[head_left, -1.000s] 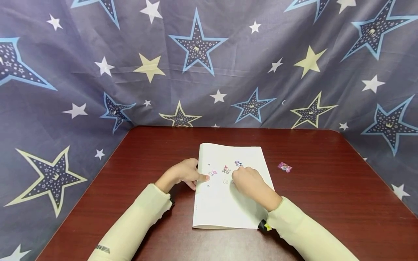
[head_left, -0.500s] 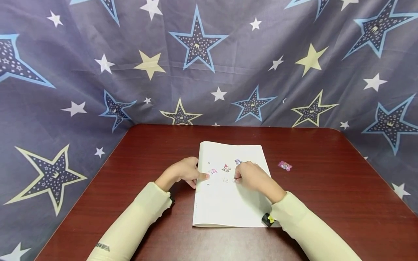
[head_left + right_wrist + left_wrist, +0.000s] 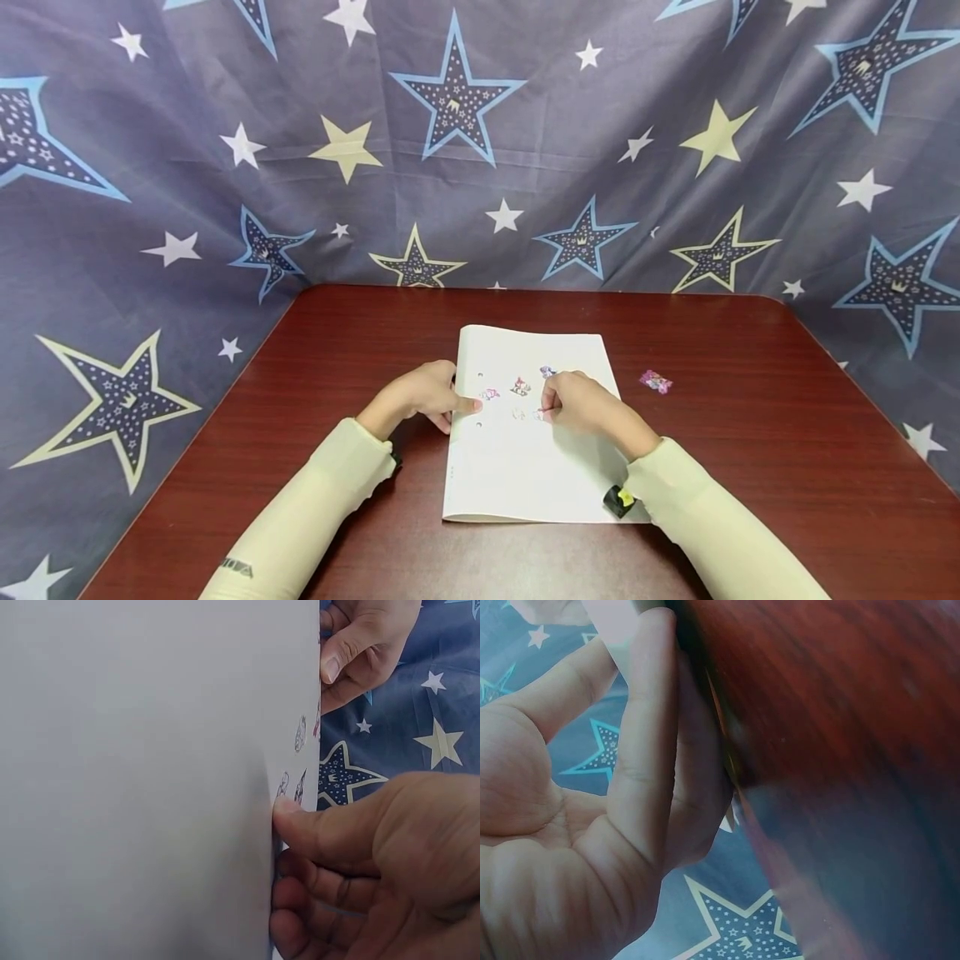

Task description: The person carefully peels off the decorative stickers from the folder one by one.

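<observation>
A person's right hand has eased slightly rightward over the past second, baring more of a pink-and-white sticker on a white booklet; its fingers — curled in, thumb and fingertip nearly closed — appear to pinch that sticker's edge, which suggests the work now centres there; the left hand grips the booklet's left edge between thumb and fingers; a purple-pink sticker lies apart on the counter, right of the booklet; dark lettering on the left sleeve — like small marks low on the booklet — cannot be read.
</observation>
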Demonstrator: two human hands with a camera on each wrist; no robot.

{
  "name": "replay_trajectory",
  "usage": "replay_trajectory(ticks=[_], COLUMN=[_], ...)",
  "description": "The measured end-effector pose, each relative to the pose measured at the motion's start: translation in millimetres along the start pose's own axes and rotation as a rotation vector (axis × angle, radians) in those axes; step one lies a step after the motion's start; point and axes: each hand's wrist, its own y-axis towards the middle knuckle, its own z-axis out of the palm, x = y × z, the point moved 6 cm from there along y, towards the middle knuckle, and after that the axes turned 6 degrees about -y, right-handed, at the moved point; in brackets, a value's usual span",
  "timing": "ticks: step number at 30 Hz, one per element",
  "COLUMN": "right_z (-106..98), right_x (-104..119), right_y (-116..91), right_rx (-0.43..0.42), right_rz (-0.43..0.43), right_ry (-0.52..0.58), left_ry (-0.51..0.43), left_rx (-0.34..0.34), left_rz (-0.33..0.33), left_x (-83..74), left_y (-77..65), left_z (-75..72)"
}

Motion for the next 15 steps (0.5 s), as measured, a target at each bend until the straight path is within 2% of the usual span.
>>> replay_trajectory(ticks=[8,15], right_z=[-0.8,1.7], right_x=[-2.6,-2.6], right_y=[-0.7,-0.3], right_rx=[-0.01,0.012], right_rz=[0.033,0.005], right_ry=[0.037,0.058], left_ry=[0.008,0.018], left_rx=[-0.002,-0.007], left_rz=[-0.006,-0.006], left_x=[0.3,1.5], left_y=[0.5,1.7], left_z=[0.1,-0.3])
